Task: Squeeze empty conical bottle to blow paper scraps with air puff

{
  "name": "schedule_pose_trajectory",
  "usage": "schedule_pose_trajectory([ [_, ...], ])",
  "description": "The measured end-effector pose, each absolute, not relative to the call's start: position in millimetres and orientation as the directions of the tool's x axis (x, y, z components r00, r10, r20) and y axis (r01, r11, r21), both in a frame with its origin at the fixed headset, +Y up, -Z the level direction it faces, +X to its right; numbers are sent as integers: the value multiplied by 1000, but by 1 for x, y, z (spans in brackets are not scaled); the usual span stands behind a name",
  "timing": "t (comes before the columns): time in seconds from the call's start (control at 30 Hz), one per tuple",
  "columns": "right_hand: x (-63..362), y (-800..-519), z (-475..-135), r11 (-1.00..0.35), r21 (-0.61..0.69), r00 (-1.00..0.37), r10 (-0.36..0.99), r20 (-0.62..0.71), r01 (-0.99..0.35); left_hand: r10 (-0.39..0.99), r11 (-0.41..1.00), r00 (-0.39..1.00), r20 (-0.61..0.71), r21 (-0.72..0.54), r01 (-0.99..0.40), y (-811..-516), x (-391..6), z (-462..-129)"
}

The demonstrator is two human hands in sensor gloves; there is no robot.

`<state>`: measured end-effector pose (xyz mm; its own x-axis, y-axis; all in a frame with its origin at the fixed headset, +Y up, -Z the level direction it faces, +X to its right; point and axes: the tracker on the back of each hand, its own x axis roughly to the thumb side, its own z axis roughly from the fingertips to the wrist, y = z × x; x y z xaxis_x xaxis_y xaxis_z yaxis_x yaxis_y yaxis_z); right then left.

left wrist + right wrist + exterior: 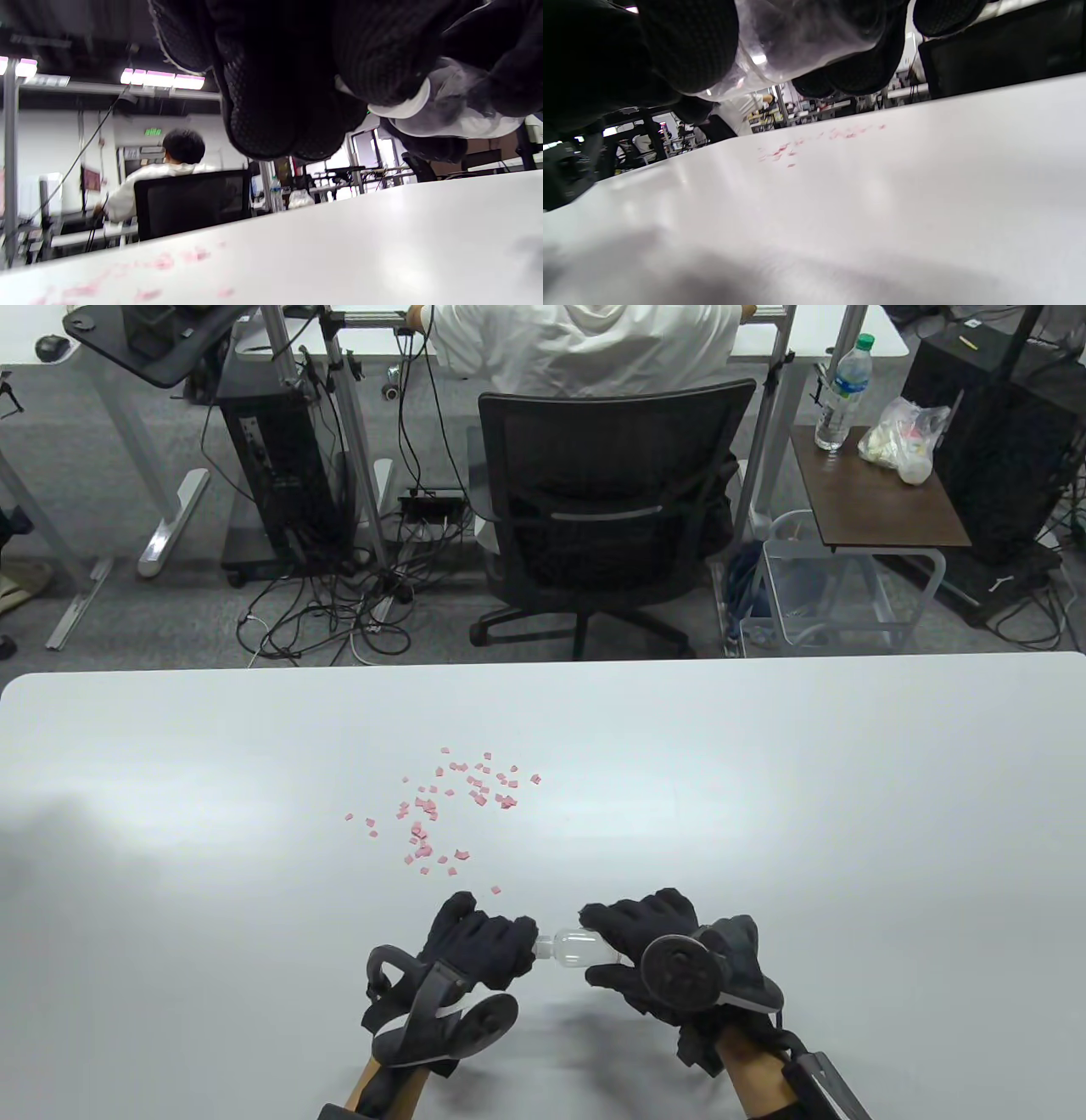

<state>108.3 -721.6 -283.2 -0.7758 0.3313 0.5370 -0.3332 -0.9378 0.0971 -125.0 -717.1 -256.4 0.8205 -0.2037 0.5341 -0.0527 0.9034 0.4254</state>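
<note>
A clear, empty conical bottle (577, 948) lies sideways in the air just above the white table (848, 814), between both hands. My right hand (645, 942) grips its body; the right wrist view shows the fingers (687, 46) wrapped round the clear plastic (797, 42). My left hand (488, 942) holds the neck end, with its fingers (263, 84) curled over the white cap (403, 108). Several small pink paper scraps (450, 806) lie scattered on the table beyond the hands, to the left of the middle. They also show in the right wrist view (814, 140).
A person in a white shirt sits in a black office chair (611, 509) beyond the table's far edge. A small side table with a water bottle (840, 390) and a bag stands at the back right.
</note>
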Motion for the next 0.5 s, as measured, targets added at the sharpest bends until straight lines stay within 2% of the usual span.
schedule_pose_trajectory([
  [0.07, 108, -721, -282, -936, 105, -772, 338, 538, -337, -219, 895, 816, 536, 442, -50, -716, -125, -256],
  [0.2, 106, -717, -275, -950, -114, -788, 169, 592, -290, -82, 958, 837, 541, 273, -83, -716, -127, -264],
  [0.27, 105, -715, -273, -940, -147, -786, 163, 597, -307, -44, 968, 843, 536, 232, -97, -717, -129, -265],
  [0.33, 103, -715, -273, -940, -167, -789, 144, 598, -298, -55, 942, 842, 536, 308, -134, -715, -130, -262],
  [0.37, 102, -715, -274, -943, -151, -787, 150, 598, -295, -110, 934, 839, 534, 345, -97, -713, -130, -261],
  [0.43, 101, -715, -278, -956, -16, -788, 233, 570, -294, -231, 905, 817, 529, 424, -18, -712, -128, -258],
  [0.47, 101, -716, -277, -951, 6, -781, 258, 569, -309, -291, 886, 803, 520, 464, 21, -712, -127, -256],
  [0.5, 101, -716, -277, -950, -7, -782, 252, 570, -311, -295, 884, 804, 517, 466, 25, -712, -127, -257],
])
